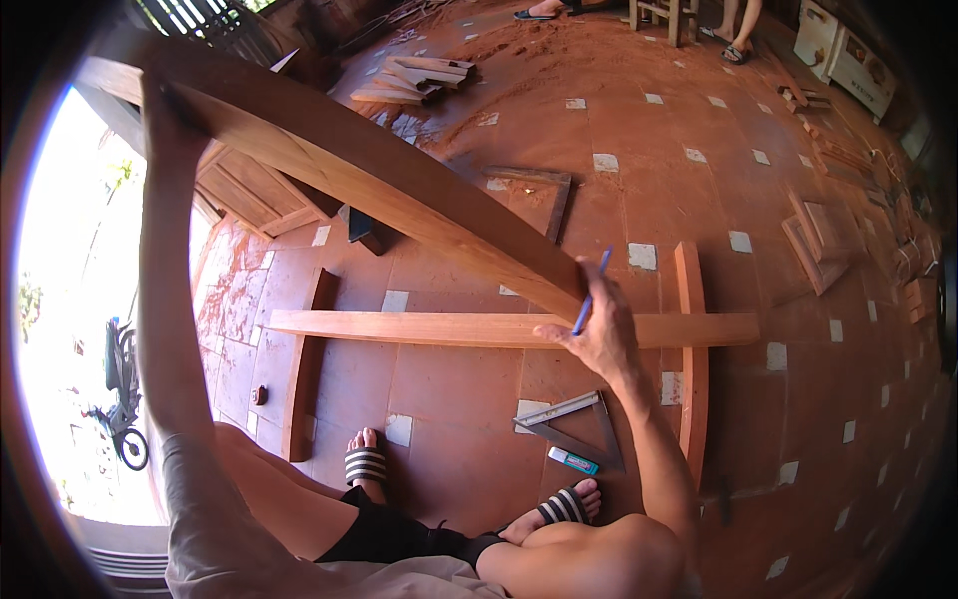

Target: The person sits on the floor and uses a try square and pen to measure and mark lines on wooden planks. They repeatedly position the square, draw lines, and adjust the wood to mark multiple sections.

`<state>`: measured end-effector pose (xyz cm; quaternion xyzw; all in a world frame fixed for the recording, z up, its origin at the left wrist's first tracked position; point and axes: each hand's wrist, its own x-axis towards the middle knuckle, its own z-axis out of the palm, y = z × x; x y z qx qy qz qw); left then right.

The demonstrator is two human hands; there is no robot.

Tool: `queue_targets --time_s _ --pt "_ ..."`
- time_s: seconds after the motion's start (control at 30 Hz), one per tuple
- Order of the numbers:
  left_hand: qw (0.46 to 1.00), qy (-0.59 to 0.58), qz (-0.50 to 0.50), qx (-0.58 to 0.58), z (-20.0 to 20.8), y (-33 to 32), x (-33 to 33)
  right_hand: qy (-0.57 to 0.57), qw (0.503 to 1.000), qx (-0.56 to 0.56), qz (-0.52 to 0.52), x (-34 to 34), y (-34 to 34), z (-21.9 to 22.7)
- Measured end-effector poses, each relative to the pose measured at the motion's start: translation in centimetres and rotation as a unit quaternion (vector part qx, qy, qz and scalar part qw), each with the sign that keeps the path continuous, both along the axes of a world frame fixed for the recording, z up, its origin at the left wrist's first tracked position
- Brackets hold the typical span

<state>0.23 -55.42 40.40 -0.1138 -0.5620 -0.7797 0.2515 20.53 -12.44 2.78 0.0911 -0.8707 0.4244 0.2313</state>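
Observation:
A long, thick wooden beam (399, 185) is held up at a slant, running from the upper left down to the middle of the view. My left hand (176, 118), dark in shadow, grips it near its upper-left end; the fingers are partly hidden. At the lower end, my right hand (606, 334) holds the beam's tip with a slim blue pen (593, 290) between its fingers. Beneath lies a second beam (429, 327), resting across two wooden crosspieces, one at the left (307, 384) and one at the right (693, 399).
A metal triangle square (574, 411) and a white-and-teal tube (574, 460) lie by my right foot. Beyond are an L-shaped wooden piece (562, 200), stacked boards (414, 78), a panelled wooden door (257, 195) and wood panels (818, 240). Another person's feet (736, 52) show far back.

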Motion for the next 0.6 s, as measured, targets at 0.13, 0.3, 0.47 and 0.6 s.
queue_targets --time_s 0.13,0.3,0.47,0.6 --pt "0.995 -0.060 0.008 0.083 -12.4 -3.5 0.4 0.013 1.000 0.012 -0.024 0.4 5.4 0.3" --pt "0.930 -0.194 0.009 0.311 -29.8 -2.2 3.9 -0.047 0.996 0.068 0.024 3.3 10.8 1.1" --pt "0.894 -0.245 0.024 0.374 -41.2 1.9 9.8 -0.105 0.971 0.215 0.000 5.2 13.7 2.6" --pt "0.868 -0.259 0.028 0.423 -45.4 2.7 11.5 -0.081 0.961 0.265 0.016 5.1 14.1 3.6"
